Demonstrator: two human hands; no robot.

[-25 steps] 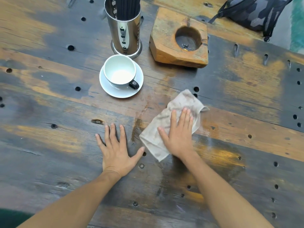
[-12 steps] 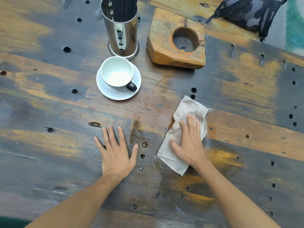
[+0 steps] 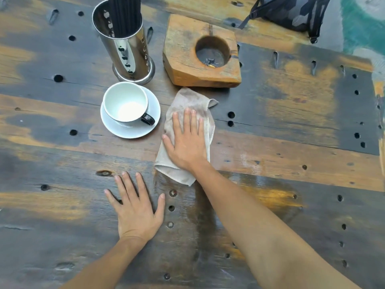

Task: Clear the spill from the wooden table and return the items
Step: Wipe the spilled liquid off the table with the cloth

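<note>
A stained beige cloth (image 3: 188, 101) lies flat on the worn wooden table (image 3: 291, 147), between the saucer and the wooden block. My right hand (image 3: 187, 140) presses flat on the cloth with fingers spread, pointing away from me. A wet sheen (image 3: 208, 215) darkens the wood nearer to me, below the cloth. My left hand (image 3: 136, 207) rests palm down on the bare table, fingers apart, holding nothing. A white cup (image 3: 125, 104) with a dark handle stands on a white saucer (image 3: 154, 110) just left of the cloth.
A steel cylinder (image 3: 127, 51) holding black straws stands behind the cup. A wooden block (image 3: 183, 57) with a round hollow sits behind the cloth. A dark camouflage bag (image 3: 291, 11) lies at the back right. Holes dot the table.
My right hand has slid the cloth away from me and leftward, from the near middle up to beside the saucer. My left hand has stayed flat in place.
</note>
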